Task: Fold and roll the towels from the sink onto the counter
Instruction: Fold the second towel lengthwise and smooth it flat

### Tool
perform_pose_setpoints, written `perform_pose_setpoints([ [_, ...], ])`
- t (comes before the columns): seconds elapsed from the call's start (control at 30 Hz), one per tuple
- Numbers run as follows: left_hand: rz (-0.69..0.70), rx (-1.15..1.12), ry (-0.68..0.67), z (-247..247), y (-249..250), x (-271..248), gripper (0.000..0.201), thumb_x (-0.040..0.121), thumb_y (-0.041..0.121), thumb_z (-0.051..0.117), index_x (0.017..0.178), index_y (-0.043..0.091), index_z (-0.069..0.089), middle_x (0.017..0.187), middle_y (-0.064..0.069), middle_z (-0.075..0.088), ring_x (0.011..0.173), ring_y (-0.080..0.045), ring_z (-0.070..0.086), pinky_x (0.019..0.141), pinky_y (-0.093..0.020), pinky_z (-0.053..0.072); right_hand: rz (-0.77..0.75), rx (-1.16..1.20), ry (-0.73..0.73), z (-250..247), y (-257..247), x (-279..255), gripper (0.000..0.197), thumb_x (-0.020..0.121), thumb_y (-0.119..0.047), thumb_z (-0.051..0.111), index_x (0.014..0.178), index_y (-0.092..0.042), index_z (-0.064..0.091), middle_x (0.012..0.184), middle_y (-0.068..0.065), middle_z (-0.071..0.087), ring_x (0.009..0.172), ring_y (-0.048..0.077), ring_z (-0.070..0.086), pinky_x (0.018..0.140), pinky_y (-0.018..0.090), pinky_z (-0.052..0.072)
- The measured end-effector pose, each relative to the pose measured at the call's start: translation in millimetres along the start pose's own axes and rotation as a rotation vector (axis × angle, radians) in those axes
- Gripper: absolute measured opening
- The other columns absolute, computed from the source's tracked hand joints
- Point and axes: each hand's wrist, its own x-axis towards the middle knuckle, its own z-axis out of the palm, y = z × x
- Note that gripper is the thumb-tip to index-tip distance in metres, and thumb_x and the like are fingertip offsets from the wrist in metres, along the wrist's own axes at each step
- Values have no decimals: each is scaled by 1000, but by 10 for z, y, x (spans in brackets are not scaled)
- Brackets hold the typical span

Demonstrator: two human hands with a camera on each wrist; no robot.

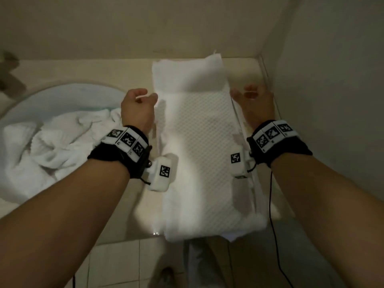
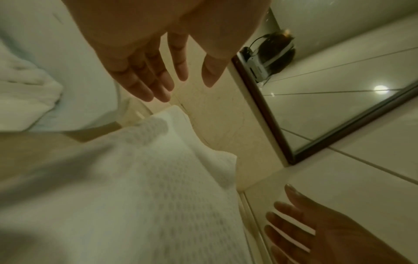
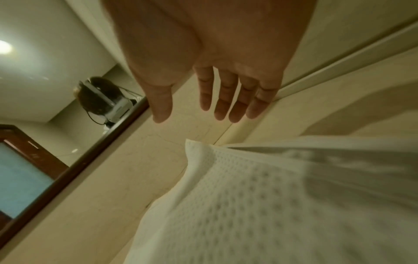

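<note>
A long white waffle-weave towel (image 1: 199, 146) lies folded lengthwise on the beige counter (image 1: 116, 71), running from the back wall to the front edge, where it hangs over slightly. My left hand (image 1: 139, 104) hovers at its left edge and my right hand (image 1: 251, 98) at its right edge, both near the far half. In the left wrist view the left hand (image 2: 178, 85) is spread above the towel (image 2: 158, 187), holding nothing. The right hand (image 3: 203, 110) is likewise spread above the towel (image 3: 271, 205). More white towels (image 1: 58, 142) lie crumpled in the sink (image 1: 41, 88).
A side wall (image 1: 332, 100) stands close to the towel's right edge. A faucet (image 1: 8, 73) sits at the far left. A framed mirror (image 2: 339, 107) hangs above the back of the counter. Tiled floor (image 1: 116, 265) shows below the counter's front edge.
</note>
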Motion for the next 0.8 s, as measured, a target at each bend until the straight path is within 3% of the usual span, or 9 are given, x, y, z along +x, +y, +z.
perform_pose_setpoints([
  [0.17, -22, -75, -105, -408, -424, -950, 25, 86, 28, 69, 109, 20, 65, 90, 3, 70, 83, -15, 68, 89, -44, 58, 28, 62, 55, -273, 450, -1115, 49, 76, -49, 77, 113, -19, 63, 98, -6, 67, 95, 13, 65, 91, 41, 56],
  [0.27, -55, -100, -100, -619, -626, -1331, 21, 85, 27, 69, 104, 19, 67, 84, 2, 71, 79, -17, 69, 86, -47, 59, 63, 97, 88, -399, 755, -1670, 46, 75, -52, 76, 106, -21, 66, 96, -2, 69, 91, 18, 67, 86, 46, 58],
  [0.33, -64, -106, -88, -720, -722, -1542, 13, 89, 25, 67, 100, 19, 68, 84, 2, 71, 78, -16, 69, 83, -42, 60, 81, 113, 113, -457, 945, -1924, 40, 76, -50, 76, 101, -21, 67, 92, 2, 70, 87, 21, 68, 82, 47, 59],
  [0.43, -58, -137, -68, -816, -871, -1831, 4, 91, 22, 65, 92, 20, 69, 82, 2, 72, 71, -12, 68, 75, -36, 59, 91, 110, 137, -520, 1225, -2218, 28, 80, -42, 76, 94, -20, 66, 86, 4, 69, 76, 20, 64, 75, 42, 58],
  [0.63, 1, -179, -67, -887, -1362, -2403, 26, 94, 10, 63, 68, 9, 64, 54, 4, 62, 52, -14, 55, 58, -31, 52, 155, 143, 260, -533, 1792, -2581, 29, 84, -28, 75, 94, -8, 57, 87, 4, 61, 76, 15, 54, 74, 27, 45],
  [0.73, -2, -128, -31, -874, -1732, -2583, 32, 96, 19, 63, 67, 5, 63, 56, 0, 61, 53, -12, 53, 58, -30, 49, 172, 129, 219, -450, 2070, -2666, 31, 83, -29, 76, 96, -9, 57, 90, 3, 62, 79, 16, 56, 75, 32, 49],
  [0.8, -44, -66, 35, -859, -1965, -2623, 41, 93, 39, 65, 69, 5, 63, 60, -3, 59, 58, -15, 52, 62, -37, 52, 206, 136, 156, -401, 2211, -2705, 38, 81, -30, 79, 104, -9, 58, 102, 6, 65, 91, 18, 61, 83, 35, 52],
])
